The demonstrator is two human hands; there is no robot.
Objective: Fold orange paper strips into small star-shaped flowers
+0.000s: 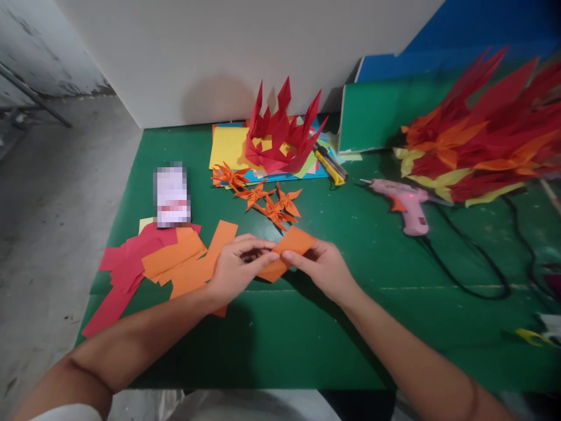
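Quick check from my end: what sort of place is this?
Likely a paper-craft workspace: there's a pink glue gun on the green table, a yellow utility knife, and orange paper held in the left hand and right hand.

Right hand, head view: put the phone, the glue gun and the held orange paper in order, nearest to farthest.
1. Orange paper: in the right hand's grasp.
2. Glue gun: ahead and to the right.
3. Phone: well off to the left.

No lettering can be read; the phone screen (172,196) is pixelated.
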